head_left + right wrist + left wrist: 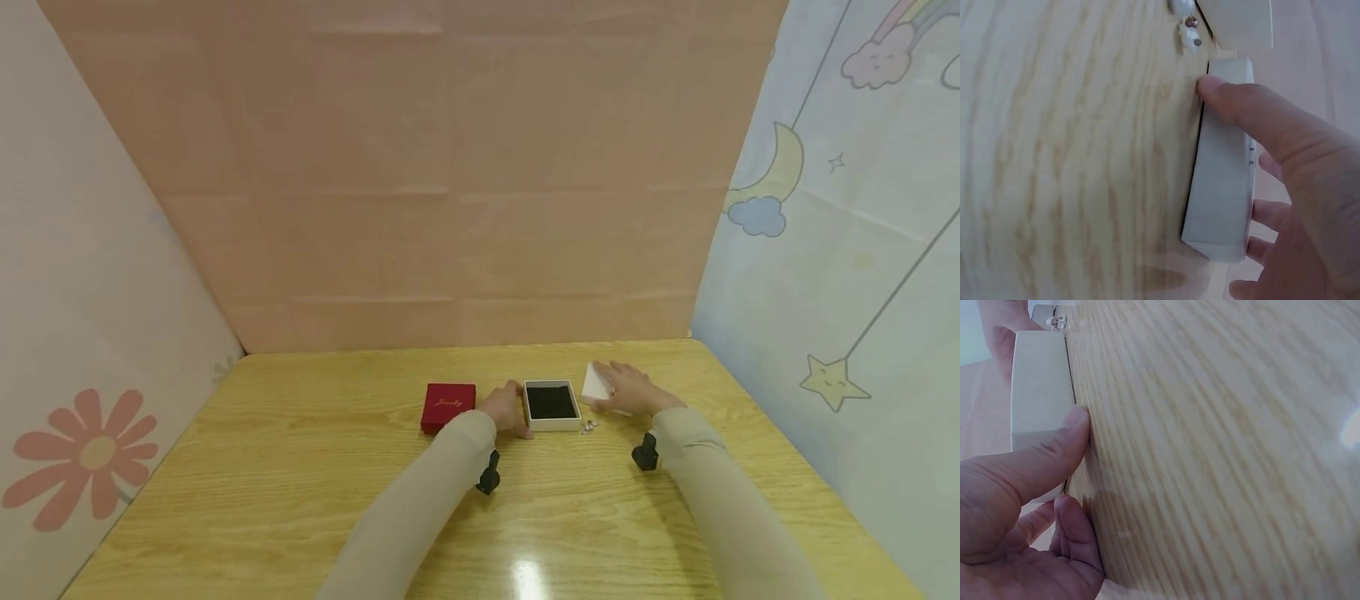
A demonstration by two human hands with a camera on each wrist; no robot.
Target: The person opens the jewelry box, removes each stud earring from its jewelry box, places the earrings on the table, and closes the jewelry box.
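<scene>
A small white jewelry box (552, 429) lies uncovered on the table, a black pad (551, 402) inside it. My left hand (506, 408) grips the box along its left side; in the left wrist view the thumb (1054, 453) presses its front face near the corner. To the right lies a white box lid (595, 385) with small dark lettering along one edge. My right hand (628, 388) holds it, thumb (1241, 103) on the front side and fingers reaching over to the far side. Small shiny jewelry pieces (588, 427) lie by the box's front right corner.
A red box (447, 406) with gold script on top stands just left of my left hand. The wooden table (300, 467) meets a plain wall at the back, with decorated walls on both sides.
</scene>
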